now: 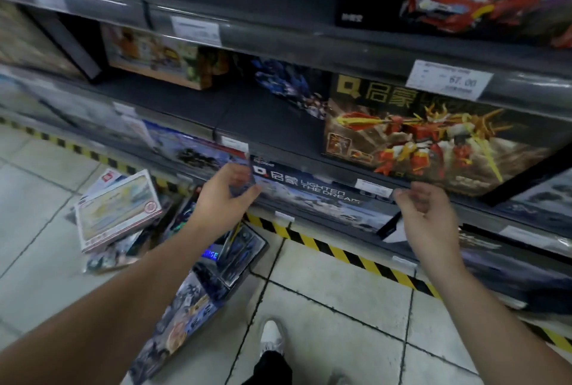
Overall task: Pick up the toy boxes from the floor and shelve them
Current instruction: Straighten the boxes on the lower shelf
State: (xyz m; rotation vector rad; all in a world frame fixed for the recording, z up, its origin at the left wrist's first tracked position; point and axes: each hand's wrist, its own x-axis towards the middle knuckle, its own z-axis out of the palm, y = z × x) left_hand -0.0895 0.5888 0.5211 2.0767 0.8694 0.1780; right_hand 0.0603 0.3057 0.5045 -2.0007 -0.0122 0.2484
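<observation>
The shelving unit (278, 118) has bare deck on its middle tier, but the big red robot box (433, 143) beside that gap leans out past the shelf lip. If you swing your load up carelessly, you could knock it off.

The toy box you are shelving, the long "LIGHTEN THE DREAM" box (315, 199), hangs in the air in front of the lower shelf edge, held only by its two ends. Your left hand (229, 189) curls thumb and fingers round the left end, and your right hand (424, 208) pinches the right corner. A grip that thin may let the box twist or slip if a corner catches the rail.

More toy boxes lie on the floor (340, 307): a white box (117, 211) tilted on a heap, and dark ones (192, 301) close to your shoe (271, 335). Stepping sideways risks crushing one or tripping.

The small price label (373, 188) on the rail sits just behind the box and could be scraped loose.
</observation>
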